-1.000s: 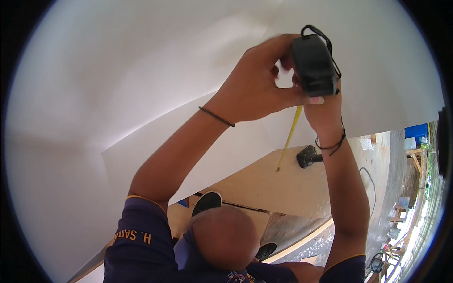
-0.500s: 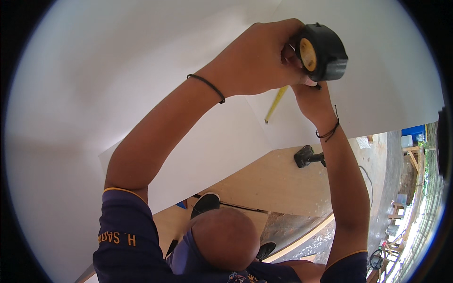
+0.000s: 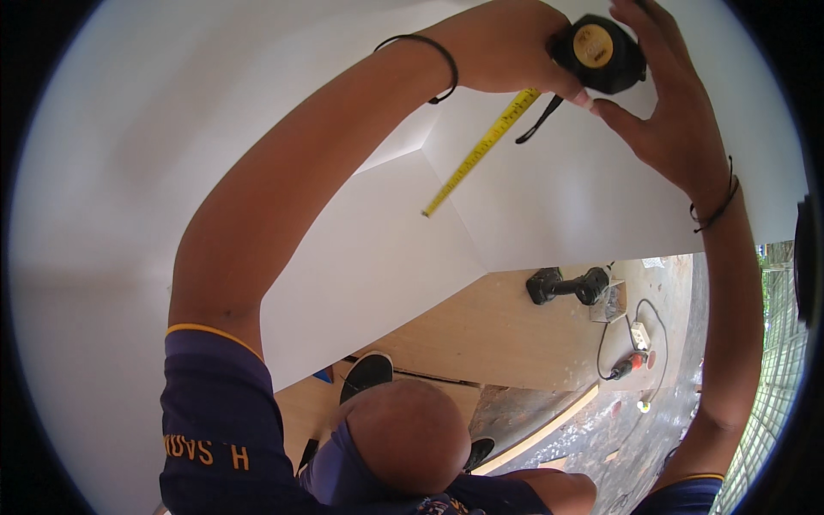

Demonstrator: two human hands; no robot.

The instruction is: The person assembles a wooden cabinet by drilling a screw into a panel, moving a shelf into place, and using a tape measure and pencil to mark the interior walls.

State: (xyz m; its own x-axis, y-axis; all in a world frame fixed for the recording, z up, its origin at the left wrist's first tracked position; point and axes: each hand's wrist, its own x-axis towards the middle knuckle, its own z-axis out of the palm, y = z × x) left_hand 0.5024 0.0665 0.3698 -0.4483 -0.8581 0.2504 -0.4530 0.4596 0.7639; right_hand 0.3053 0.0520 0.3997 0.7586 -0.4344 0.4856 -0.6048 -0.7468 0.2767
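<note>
My left hand (image 3: 511,47) grips the black case of a tape measure (image 3: 594,47) with a round yellow label, at the top of the view. A length of yellow tape blade (image 3: 481,154) sticks out down and to the left, its end free in front of white panels. From the case dangles a black wrist strap (image 3: 539,122). My right hand (image 3: 674,129) is close on the right side of the case, thumb and fingers spread apart. Its thumb tip meets the left hand's fingertips just under the case.
White panels (image 3: 369,249) meet at a corner ahead. On the wooden board below lies a black cordless drill (image 3: 566,285), next to a small box (image 3: 609,302). Beyond are an orange-and-black corded tool (image 3: 631,365) and a white power strip (image 3: 639,335). My knee and shoes (image 3: 367,375) are low in view.
The tape measure has turned, its label now facing me, and it has moved slightly up. More yellow blade shows. My right hand has moved right, out from behind the left hand.
</note>
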